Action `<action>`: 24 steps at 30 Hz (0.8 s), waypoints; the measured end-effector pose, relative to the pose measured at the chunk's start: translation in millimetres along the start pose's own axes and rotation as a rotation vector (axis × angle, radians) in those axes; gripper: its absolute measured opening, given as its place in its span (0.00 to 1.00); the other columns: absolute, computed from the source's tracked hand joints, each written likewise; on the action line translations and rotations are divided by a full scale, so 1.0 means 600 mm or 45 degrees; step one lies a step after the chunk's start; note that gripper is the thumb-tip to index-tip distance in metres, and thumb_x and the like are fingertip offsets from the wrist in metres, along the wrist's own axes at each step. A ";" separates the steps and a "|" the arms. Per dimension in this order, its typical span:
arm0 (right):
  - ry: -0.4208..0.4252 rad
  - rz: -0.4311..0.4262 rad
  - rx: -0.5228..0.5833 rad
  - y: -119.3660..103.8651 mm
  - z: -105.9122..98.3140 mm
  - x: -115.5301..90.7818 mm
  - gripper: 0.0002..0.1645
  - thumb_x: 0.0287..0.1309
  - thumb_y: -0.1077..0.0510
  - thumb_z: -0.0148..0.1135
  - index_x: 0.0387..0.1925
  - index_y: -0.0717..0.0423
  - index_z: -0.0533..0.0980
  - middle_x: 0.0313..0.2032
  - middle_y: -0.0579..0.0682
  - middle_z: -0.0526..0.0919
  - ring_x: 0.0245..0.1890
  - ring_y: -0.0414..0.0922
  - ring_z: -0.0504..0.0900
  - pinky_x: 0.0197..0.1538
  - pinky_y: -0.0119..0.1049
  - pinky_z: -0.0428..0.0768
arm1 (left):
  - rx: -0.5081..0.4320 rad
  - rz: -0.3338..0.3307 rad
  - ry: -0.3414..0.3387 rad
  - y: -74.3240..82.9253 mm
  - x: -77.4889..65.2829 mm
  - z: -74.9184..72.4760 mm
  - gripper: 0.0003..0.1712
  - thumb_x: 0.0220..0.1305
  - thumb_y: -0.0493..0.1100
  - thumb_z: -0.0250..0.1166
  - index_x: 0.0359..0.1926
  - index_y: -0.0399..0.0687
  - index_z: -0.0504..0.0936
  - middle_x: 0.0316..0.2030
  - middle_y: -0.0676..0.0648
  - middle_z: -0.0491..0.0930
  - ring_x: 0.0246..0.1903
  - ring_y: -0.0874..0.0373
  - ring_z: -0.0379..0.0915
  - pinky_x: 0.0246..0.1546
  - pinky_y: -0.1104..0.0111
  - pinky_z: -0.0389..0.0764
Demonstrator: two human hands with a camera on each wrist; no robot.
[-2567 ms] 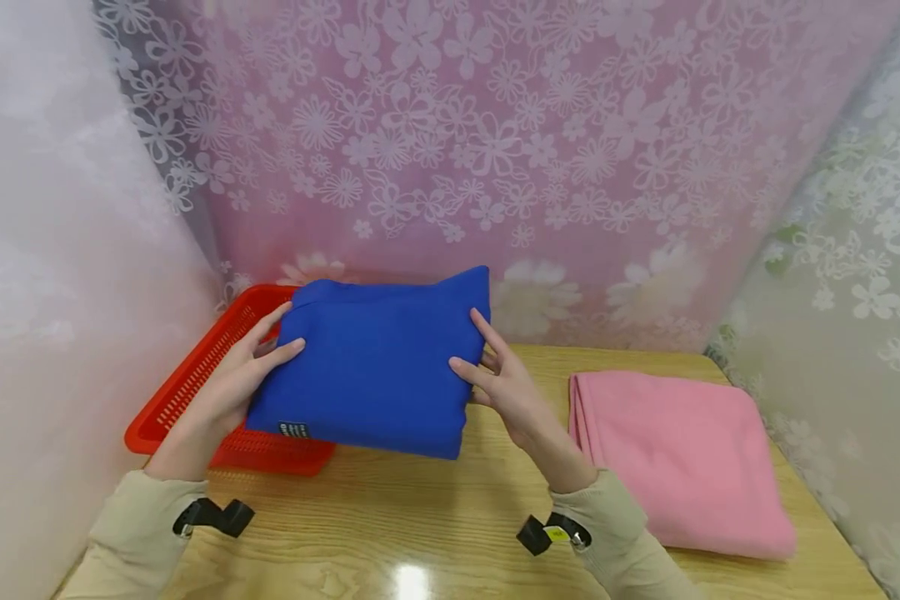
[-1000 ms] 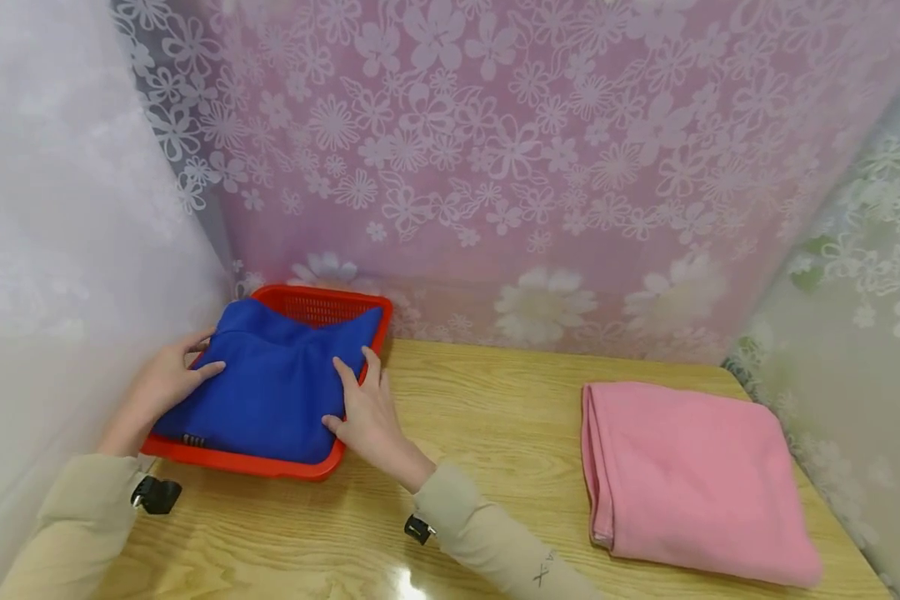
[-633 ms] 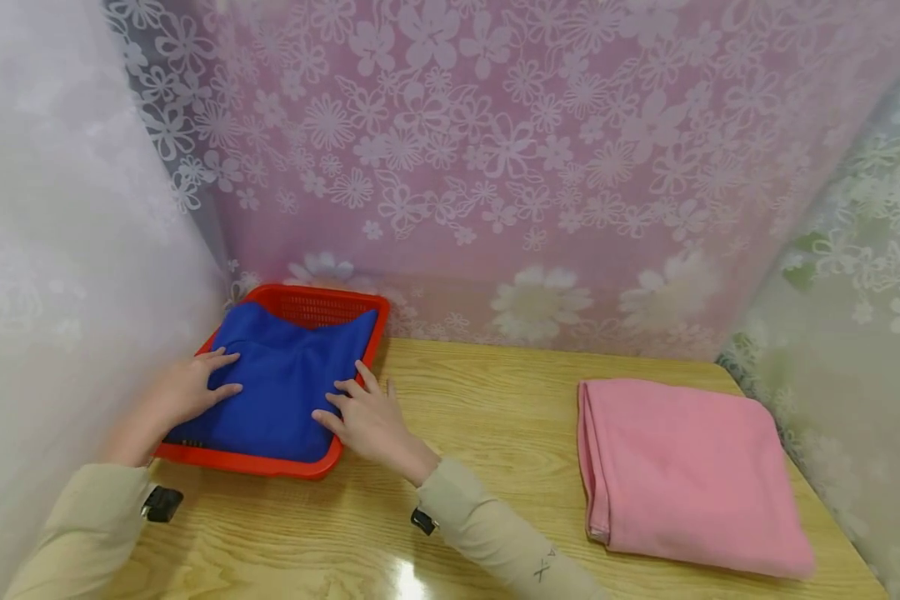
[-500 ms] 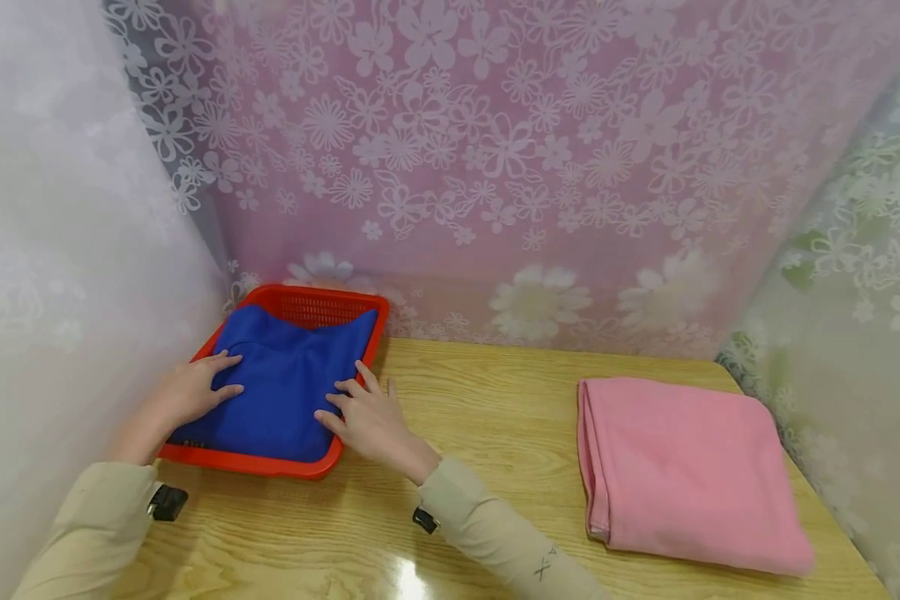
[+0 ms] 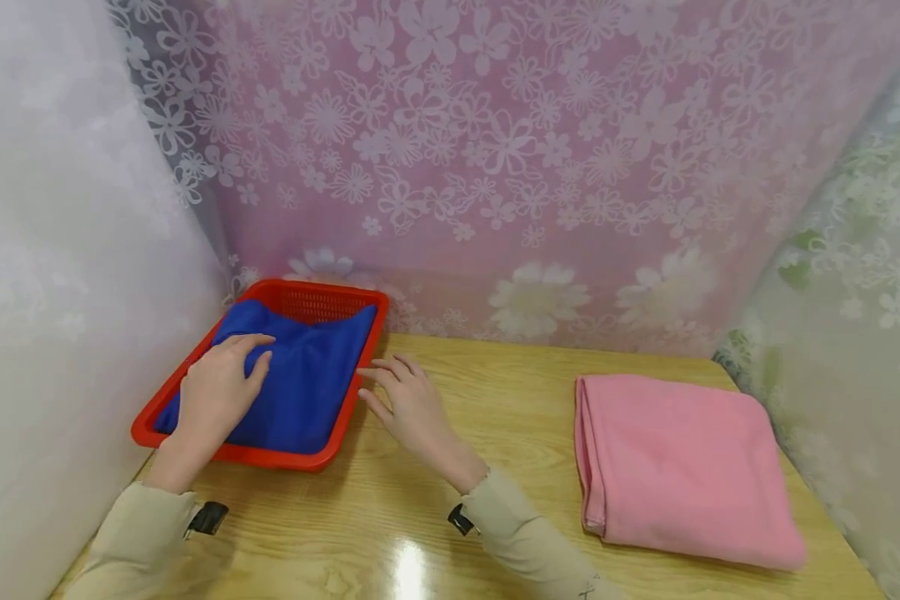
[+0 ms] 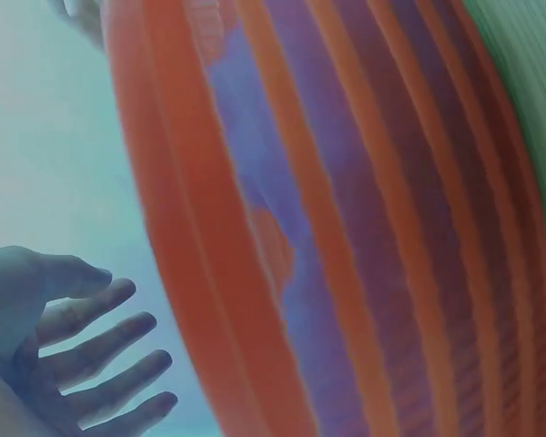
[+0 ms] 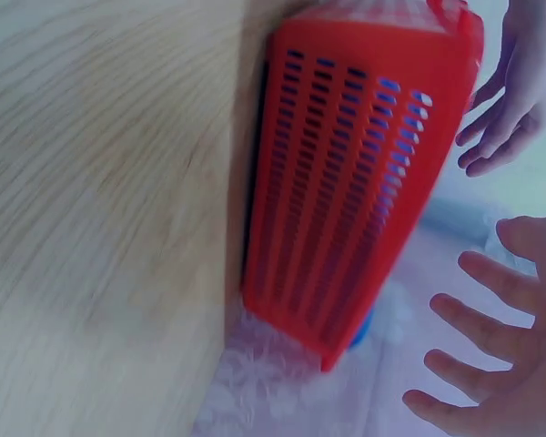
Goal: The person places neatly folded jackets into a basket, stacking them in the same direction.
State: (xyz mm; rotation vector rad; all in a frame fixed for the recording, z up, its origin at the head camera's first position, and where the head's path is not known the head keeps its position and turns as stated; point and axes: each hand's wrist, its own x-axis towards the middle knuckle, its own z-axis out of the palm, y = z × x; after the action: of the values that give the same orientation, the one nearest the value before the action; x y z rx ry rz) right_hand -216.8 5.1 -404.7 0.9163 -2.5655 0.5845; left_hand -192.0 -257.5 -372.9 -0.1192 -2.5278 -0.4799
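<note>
A folded blue cloth (image 5: 300,379) lies inside a red plastic basket (image 5: 285,459) at the left of the table. Above the basket's left part, my left hand (image 5: 217,392) hovers with loosely bent fingers and holds nothing. The left wrist view shows its spread fingers (image 6: 109,341) beyond the slatted basket side. My right hand (image 5: 416,408) is just off the basket's right rim, fingers apart and pointing toward it. In the right wrist view those fingers (image 7: 480,328) are spread and grip nothing, beside the perforated basket wall (image 7: 332,182). The left hand covers part of the cloth.
A folded pink cloth (image 5: 690,471) lies at the right of the wooden table (image 5: 390,517). Patterned curtains (image 5: 495,167) hang behind, and pale sheets stand close on the left and right sides. The basket sits near the left sheet.
The blue cloth, first held in the air by both hands, was lowered into the basket. Both hands have since let go; the left lifted over the basket, the right drew away rightward.
</note>
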 end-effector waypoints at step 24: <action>0.134 0.195 -0.232 0.162 -0.124 -0.143 0.29 0.67 0.46 0.65 0.66 0.50 0.74 0.65 0.62 0.73 0.68 0.66 0.68 0.63 0.67 0.70 | -0.194 0.287 -0.025 0.255 0.004 0.161 0.21 0.67 0.47 0.70 0.57 0.43 0.84 0.55 0.39 0.84 0.59 0.39 0.77 0.58 0.46 0.78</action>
State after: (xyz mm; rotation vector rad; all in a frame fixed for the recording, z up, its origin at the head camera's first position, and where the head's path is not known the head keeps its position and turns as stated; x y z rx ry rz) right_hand -204.5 153.8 -405.4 0.6162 -2.5579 0.4192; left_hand -215.1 -80.0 -399.2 -0.4628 -2.4559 -0.5812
